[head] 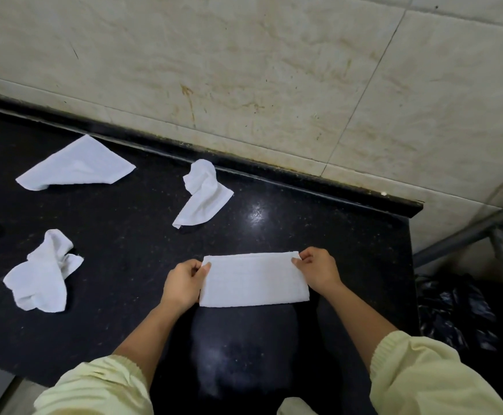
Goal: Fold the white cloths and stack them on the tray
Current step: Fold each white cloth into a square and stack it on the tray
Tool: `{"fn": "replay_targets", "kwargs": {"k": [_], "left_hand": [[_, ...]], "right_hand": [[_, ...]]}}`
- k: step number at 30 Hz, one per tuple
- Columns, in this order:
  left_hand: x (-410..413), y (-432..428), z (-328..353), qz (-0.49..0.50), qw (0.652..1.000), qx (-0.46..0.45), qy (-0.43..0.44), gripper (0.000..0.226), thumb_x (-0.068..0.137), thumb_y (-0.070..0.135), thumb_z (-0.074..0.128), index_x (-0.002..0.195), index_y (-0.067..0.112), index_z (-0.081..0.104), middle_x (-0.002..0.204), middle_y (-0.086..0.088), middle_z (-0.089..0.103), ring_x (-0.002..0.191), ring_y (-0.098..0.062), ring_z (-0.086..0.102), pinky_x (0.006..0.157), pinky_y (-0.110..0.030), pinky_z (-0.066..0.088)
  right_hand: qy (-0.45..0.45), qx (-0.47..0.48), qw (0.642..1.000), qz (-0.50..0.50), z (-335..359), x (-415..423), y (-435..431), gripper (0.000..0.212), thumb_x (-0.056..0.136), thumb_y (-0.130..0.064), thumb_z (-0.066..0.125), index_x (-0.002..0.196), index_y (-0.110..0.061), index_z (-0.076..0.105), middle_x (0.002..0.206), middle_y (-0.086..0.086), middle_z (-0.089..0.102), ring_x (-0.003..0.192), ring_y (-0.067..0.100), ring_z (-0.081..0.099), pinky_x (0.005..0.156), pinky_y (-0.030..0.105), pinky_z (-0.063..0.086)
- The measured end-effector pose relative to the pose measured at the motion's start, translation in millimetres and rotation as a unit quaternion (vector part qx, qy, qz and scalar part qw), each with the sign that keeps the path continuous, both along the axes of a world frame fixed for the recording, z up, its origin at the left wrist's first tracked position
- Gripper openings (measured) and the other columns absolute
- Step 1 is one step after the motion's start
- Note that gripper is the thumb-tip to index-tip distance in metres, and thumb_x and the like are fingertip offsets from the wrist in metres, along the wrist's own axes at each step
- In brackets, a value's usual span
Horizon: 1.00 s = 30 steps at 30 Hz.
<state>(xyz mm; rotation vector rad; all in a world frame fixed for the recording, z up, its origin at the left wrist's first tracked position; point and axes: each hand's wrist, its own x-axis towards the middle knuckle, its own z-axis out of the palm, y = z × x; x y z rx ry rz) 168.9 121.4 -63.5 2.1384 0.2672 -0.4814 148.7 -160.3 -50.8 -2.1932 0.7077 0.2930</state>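
A white cloth [253,280], folded into a flat rectangle, lies on the black countertop [142,250] in front of me. My left hand [183,283] pinches its far left corner. My right hand [317,269] pinches its far right corner. Several loose white cloths lie to the left: a flat triangular one [76,166] at the back, a crumpled one [203,193] in the middle, and a bunched one [43,272] at the front left. No tray is in view.
A tiled wall [274,70] rises behind the counter's raised back lip. The counter ends at the right, where a metal frame [489,229] and a dark plastic bag [456,313] sit below. More cloth bits poke in at the left edge.
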Motion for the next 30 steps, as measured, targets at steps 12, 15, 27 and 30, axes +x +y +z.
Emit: {"fn": "replay_targets", "kwargs": {"k": [12,15,27,30], "left_hand": [[6.0,-10.6,-9.4,-0.014,0.994,0.106,-0.022,0.031,0.097,0.042,0.048,0.082,0.016,0.056,0.065,-0.001,0.061,0.063,-0.017,0.057,0.055,-0.030,0.040],[6.1,-11.4,-12.2,-0.008,0.991,0.133,-0.016,0.030,0.096,0.044,0.048,0.087,0.017,0.055,0.070,0.000,0.061,0.071,-0.020,0.059,0.060,-0.031,0.042],[-39.4,-10.7,-2.1,-0.035,0.982,0.147,-0.111,0.032,0.092,0.052,0.050,0.095,0.022,0.040,0.097,0.007,0.046,0.069,-0.016,0.056,0.059,-0.034,0.045],[-51.8,-8.9,-6.3,-0.038,0.984,0.144,-0.103,0.033,0.091,0.053,0.052,0.097,0.022,0.042,0.099,0.007,0.045,0.068,-0.015,0.055,0.058,-0.034,0.045]], "right_hand": [[-0.007,-0.030,0.999,-0.017,-14.7,2.5,3.6,0.017,0.093,-0.027,0.061,0.094,-0.010,0.061,0.079,0.000,0.060,0.078,0.016,0.058,0.070,0.028,0.045],[0.000,-0.062,0.998,-0.019,-18.2,-1.3,6.3,0.019,0.094,-0.031,0.058,0.093,-0.012,0.056,0.087,0.005,0.062,0.080,0.019,0.060,0.067,0.031,0.046],[-0.120,-0.125,0.984,0.032,-12.4,-46.9,4.8,0.014,0.095,-0.033,0.057,0.094,-0.020,0.052,0.099,-0.006,0.044,0.085,0.012,0.052,0.068,0.029,0.049],[-0.113,-0.115,0.986,0.033,-15.4,-61.2,9.6,0.014,0.094,-0.035,0.058,0.092,-0.021,0.054,0.100,-0.007,0.043,0.083,0.011,0.053,0.066,0.026,0.048]]}}
